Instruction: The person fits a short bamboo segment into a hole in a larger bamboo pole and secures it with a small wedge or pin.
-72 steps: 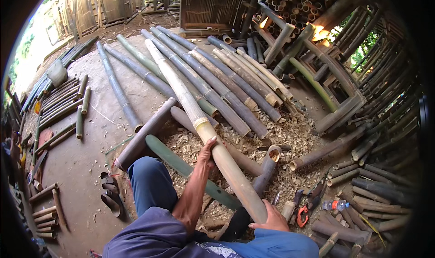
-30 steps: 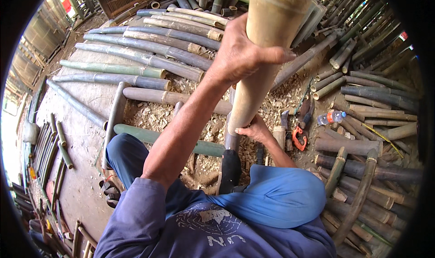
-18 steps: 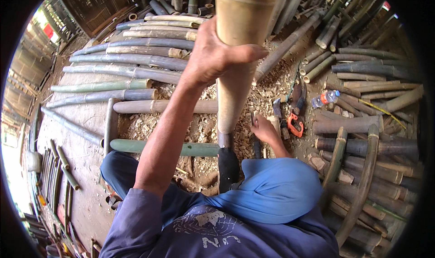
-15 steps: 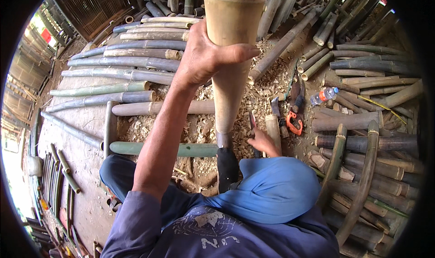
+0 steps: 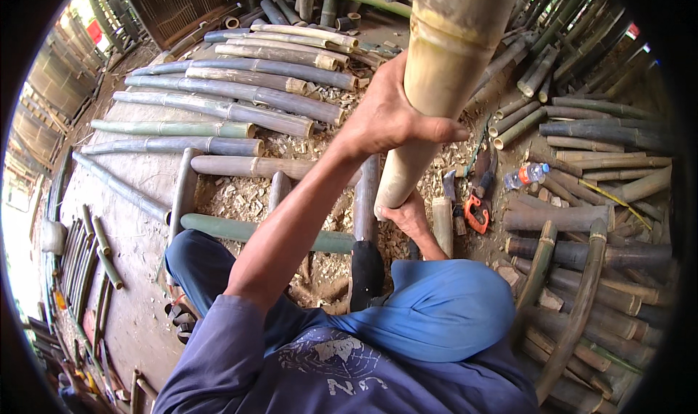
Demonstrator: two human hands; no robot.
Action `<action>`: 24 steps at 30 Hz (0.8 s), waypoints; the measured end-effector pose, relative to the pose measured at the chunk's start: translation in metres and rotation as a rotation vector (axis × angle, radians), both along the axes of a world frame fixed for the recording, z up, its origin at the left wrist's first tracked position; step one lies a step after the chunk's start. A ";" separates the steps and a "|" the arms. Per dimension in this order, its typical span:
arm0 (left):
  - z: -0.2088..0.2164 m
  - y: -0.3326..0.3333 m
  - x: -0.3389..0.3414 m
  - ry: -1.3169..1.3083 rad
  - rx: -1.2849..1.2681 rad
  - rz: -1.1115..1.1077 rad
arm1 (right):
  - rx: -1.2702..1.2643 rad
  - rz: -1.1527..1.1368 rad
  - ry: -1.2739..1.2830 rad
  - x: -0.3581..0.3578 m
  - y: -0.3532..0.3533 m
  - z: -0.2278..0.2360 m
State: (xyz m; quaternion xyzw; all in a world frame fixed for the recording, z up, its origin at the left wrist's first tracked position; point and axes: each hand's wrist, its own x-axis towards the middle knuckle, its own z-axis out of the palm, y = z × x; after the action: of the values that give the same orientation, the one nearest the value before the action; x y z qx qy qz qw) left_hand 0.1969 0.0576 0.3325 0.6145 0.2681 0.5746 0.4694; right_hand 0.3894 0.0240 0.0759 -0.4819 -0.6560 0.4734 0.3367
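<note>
A thick pale bamboo pole (image 5: 443, 72) slants up from between my knees toward the top of the view. My left hand (image 5: 403, 116) is wrapped around its middle, thumb across the near side. At its lower end my right hand (image 5: 413, 216) grips the pole, thumb against the rim and the other fingers hidden behind it. Just left of that end lies a dark bamboo bar (image 5: 367, 196), with a black sleeve-like cover (image 5: 366, 268) on its near part. A dark handle (image 5: 414, 249) shows beside my right wrist.
Low bamboo rails, one green (image 5: 233, 227), cross before my knees over wood chips. To the right lie an orange-handled saw (image 5: 476, 214), a hatchet-like tool (image 5: 449, 186), a short bamboo piece (image 5: 442, 223) and a plastic bottle (image 5: 526, 174). Bamboo poles (image 5: 240, 112) lie at left; more are stacked right.
The bamboo pole has swung right and tilted, its lower end lifting off the dark bar. My right hand has left the blade on the chips and taken hold of that end.
</note>
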 end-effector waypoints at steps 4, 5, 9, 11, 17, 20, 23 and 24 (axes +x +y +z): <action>0.013 -0.002 0.005 -0.021 0.095 0.150 | 0.015 0.207 0.047 0.009 0.013 0.014; 0.015 -0.002 0.003 -0.021 0.105 0.179 | -0.030 0.268 0.069 0.008 0.016 0.018; 0.010 0.001 -0.001 0.016 0.153 0.286 | -0.218 0.328 0.124 -0.010 0.017 0.018; -0.002 0.003 -0.002 -0.016 0.165 0.308 | -0.245 0.342 0.113 -0.016 0.017 0.020; -0.006 -0.006 0.006 0.039 0.179 0.369 | -0.201 0.411 -0.246 0.030 0.040 -0.024; -0.012 -0.012 0.011 0.069 0.187 0.372 | -0.168 0.286 -0.946 0.071 0.028 -0.066; -0.054 -0.025 0.007 0.132 0.076 0.381 | -0.314 0.319 -1.221 0.066 -0.018 -0.091; -0.054 -0.033 0.008 0.194 -0.006 0.356 | -0.240 0.265 -1.198 0.073 -0.030 -0.095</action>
State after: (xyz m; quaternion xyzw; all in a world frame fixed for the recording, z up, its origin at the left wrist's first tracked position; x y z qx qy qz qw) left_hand 0.2053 0.0241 0.2784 0.6085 0.4185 0.5857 0.3340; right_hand 0.4625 -0.0060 -0.0192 -0.6126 -0.7274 0.2292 -0.2077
